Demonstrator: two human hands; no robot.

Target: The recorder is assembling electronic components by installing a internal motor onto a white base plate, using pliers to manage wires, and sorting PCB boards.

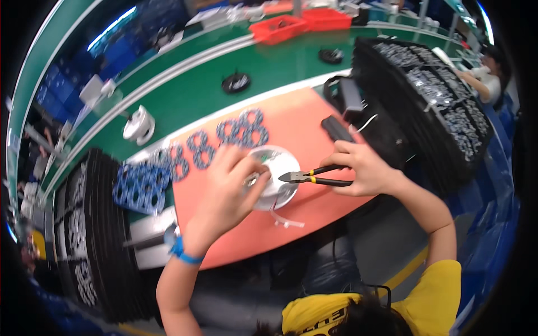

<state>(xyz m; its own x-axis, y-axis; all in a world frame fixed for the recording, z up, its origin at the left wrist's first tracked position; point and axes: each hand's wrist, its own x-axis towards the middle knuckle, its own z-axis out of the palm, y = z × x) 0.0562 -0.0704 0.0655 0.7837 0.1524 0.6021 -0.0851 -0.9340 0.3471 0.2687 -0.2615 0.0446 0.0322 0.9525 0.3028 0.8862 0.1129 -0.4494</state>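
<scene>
My right hand (365,169) grips a pair of diagonal cutters (297,177) with black and yellow handles. The cutters' jaws point left over a round white plastic housing (284,162) on the orange mat (297,115). My left hand (224,187) is over the housing's left side, thumb and fingertips pinched together; what they hold is too small and blurred to name. A thin wire with a white connector (288,223) trails from the housing onto the mat's near part. Grey-blue figure-eight-shaped parts (200,150) lie in a row beyond my left hand.
Tall stacks of black trays with small parts stand at left (98,235) and right (428,95). A blue perforated part (140,187) lies by the left stack. Beyond are a white device (139,124), a black round part (236,83) and red bins (278,29). Another person (485,78) sits at far right.
</scene>
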